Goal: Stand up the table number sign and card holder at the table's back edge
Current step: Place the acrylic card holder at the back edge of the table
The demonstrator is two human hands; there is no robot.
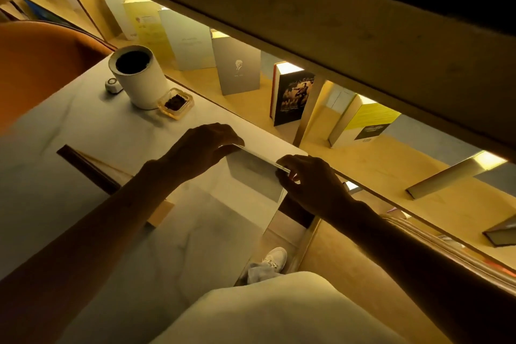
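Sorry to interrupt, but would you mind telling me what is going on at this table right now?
A person is holding a flat, pale sign upright by its top edge near the back edge of the marble table, left hand at one end and right hand at the other. Further along that edge stand a white cylinder, a small white gadget and an amber dish. Books line the lit shelf behind.

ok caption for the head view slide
Both hands hold a clear card holder upright near the marble table's back edge.
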